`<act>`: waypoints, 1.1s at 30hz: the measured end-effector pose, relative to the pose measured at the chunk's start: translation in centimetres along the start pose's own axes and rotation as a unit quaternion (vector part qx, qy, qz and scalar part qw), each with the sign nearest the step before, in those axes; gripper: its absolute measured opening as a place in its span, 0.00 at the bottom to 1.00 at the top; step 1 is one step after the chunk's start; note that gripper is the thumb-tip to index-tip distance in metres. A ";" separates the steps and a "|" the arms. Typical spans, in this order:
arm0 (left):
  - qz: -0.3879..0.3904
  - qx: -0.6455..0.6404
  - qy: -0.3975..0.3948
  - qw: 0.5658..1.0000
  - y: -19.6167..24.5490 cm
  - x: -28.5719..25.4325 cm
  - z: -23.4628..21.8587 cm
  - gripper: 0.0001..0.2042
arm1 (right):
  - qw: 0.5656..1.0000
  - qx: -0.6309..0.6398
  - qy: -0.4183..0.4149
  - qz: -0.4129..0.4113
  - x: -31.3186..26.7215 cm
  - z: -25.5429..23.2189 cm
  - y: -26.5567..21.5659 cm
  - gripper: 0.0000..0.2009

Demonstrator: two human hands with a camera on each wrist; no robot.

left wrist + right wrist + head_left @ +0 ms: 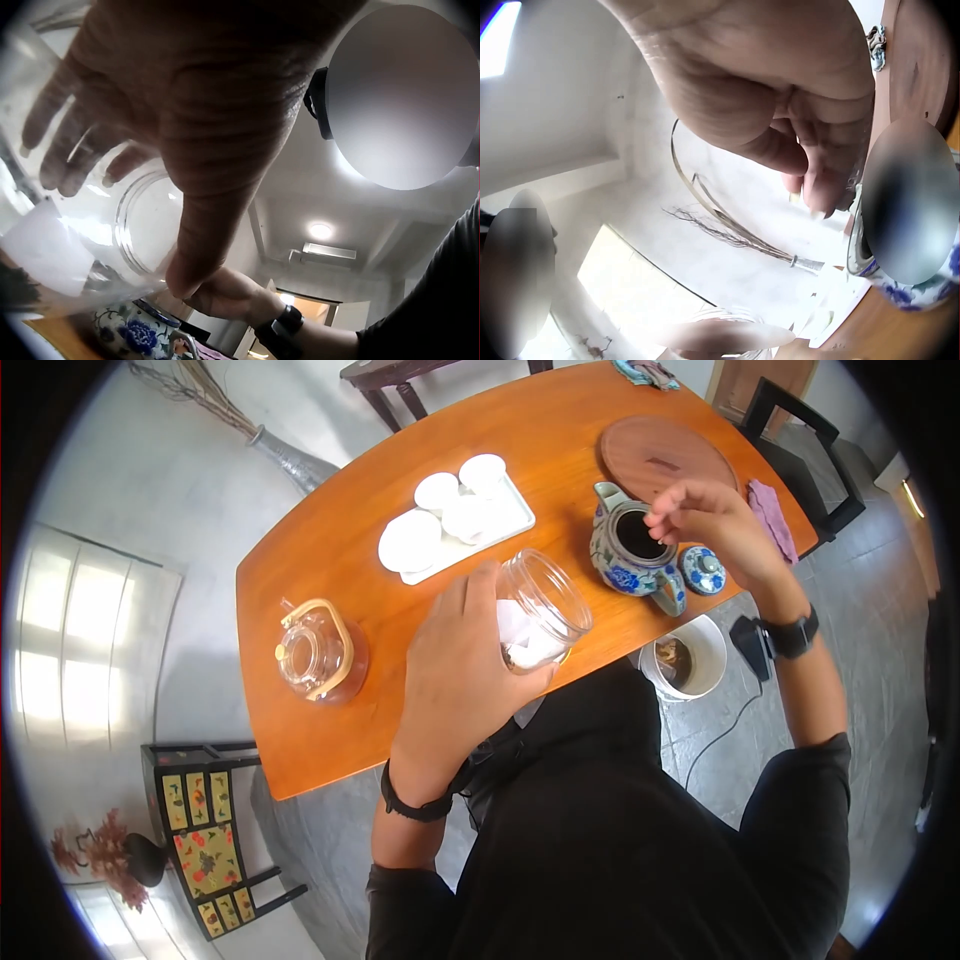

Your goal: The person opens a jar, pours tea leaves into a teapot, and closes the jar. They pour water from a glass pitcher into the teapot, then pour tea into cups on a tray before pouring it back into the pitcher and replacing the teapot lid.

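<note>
My left hand (450, 660) grips a clear glass jar (548, 592), tilted, with a white packet (514, 622) and some dark bits inside. In the left wrist view, the fingers of the left hand (161, 120) show through the jar's glass. Over the mouth of a lidless blue-and-white teapot (622, 576) hovers my right hand (722, 530), its fingers loosely bent. The right wrist view shows that hand (772, 90) with thumb and fingertips close together and no object visible between them. The teapot's lid (703, 571) lies beside it, near the handle.
A white tray (512, 510) bears several white cups. Left of it stands a glass kettle (318, 654). A round wooden board (655, 458) and a pink cloth (770, 520) lie beyond the teapot. A white bucket (708, 660) of dark liquid stands below the table edge.
</note>
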State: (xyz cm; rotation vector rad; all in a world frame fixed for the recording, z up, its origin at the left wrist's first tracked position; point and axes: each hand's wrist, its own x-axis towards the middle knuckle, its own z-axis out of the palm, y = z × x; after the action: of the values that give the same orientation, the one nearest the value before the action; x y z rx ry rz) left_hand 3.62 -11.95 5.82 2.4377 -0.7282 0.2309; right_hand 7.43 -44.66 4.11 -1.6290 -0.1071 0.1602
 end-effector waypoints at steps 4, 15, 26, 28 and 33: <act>-0.014 -0.010 0.008 1.000 -1.1 -2.5 -2.4 0.43 | 0.998 0.000 -0.027 -0.051 -3.1 5.1 0.9 0.06; -0.184 -0.171 0.173 0.952 -5.0 -13.6 -3.5 0.48 | 0.841 -0.516 0.058 -0.150 -3.0 18.5 7.5 0.40; -0.115 -0.149 0.132 0.973 -4.9 -13.0 -1.7 0.48 | 0.985 0.072 0.048 -0.151 -2.1 19.9 2.8 0.54; -0.132 -0.248 0.112 0.953 -4.5 -12.9 -1.0 0.49 | 0.975 0.167 0.065 -0.131 -3.3 21.8 0.9 0.56; -0.113 -0.375 0.079 0.917 -4.0 -11.8 -0.3 0.50 | 0.938 0.205 -0.100 -0.260 -3.5 23.5 2.0 0.40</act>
State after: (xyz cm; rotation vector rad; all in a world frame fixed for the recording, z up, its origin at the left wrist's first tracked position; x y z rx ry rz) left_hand -4.11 -3.78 0.38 1.7179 -0.3578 0.0373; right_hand 0.01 -22.26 0.88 -1.1178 -0.6163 -0.0602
